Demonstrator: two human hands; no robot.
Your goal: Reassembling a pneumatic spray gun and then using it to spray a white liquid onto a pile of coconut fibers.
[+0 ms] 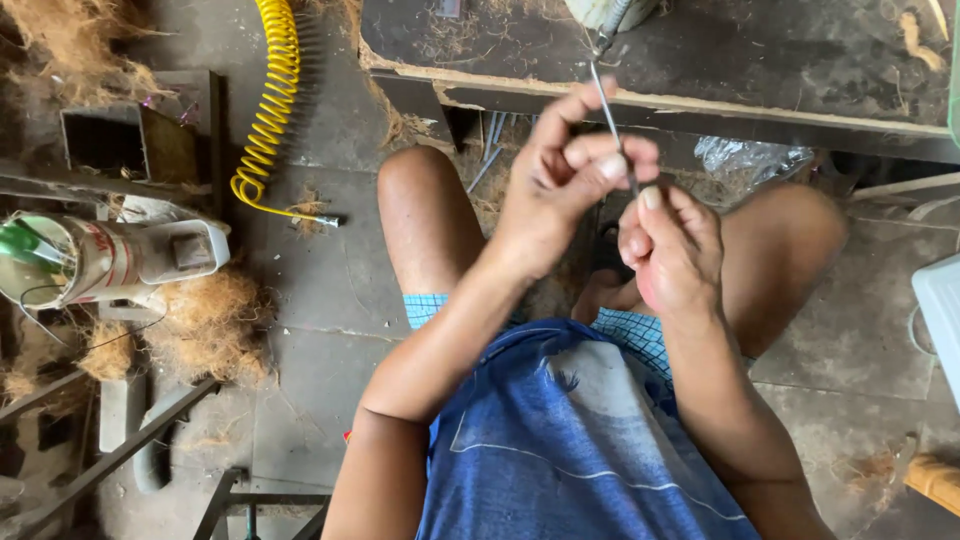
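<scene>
Thin metal rod, one only, stands nearly upright at about one o'clock from the frame's centre, pinched by the fingers of the left hand while the right hand grasps its lower end, both above two bare knees. One yellow coiled hose hangs at eleven o'clock and one white plastic jug lies at nine o'clock. Several clumps of brown coir fibre litter the grey concrete floor under a dusty wooden workbench at twelve.

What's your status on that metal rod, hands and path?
Left hand and right hand both pinching thin metal rod. Rod upright above lap. Nothing blocking.
</scene>
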